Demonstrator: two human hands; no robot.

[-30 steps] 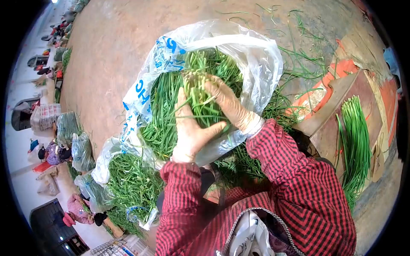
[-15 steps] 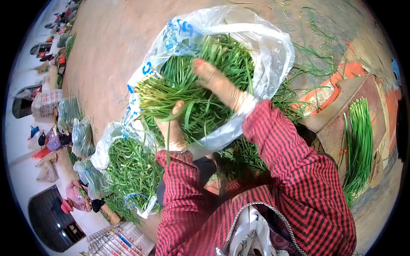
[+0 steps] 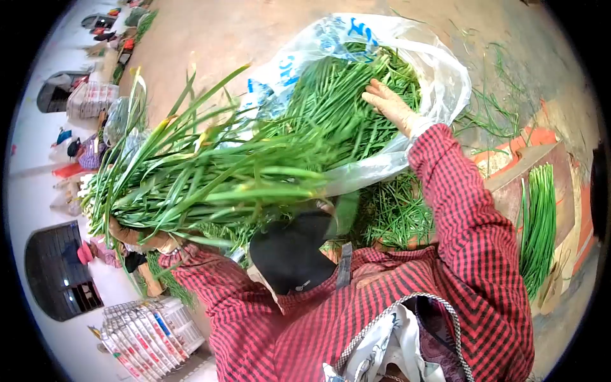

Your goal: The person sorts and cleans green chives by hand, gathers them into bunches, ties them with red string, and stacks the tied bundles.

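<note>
In the head view, my left hand (image 3: 143, 237) is raised at the left, closed under the pale stem ends of a large bunch of garlic chives (image 3: 210, 181). The long green leaves trail rightward, slightly blurred, and partly cover the hand. A clear plastic bag with blue print (image 3: 439, 57) lies open ahead of me, filled with more chives (image 3: 344, 95). My right hand (image 3: 391, 108) is over the bag's right side, fingers stretched out against the chives there, gripping nothing that I can see.
A neat bundle of chives (image 3: 538, 223) lies on a brown board (image 3: 509, 184) at the right. Loose chives (image 3: 401, 210) lie below the bag. Stacked crates (image 3: 146, 337) stand at lower left. Another person's pink clothing (image 3: 105, 251) shows by the left wall.
My left hand has moved left and up out of the bag, carrying a bunch of chives. My right hand has shifted right, from above the bunch to the bag's right side.
</note>
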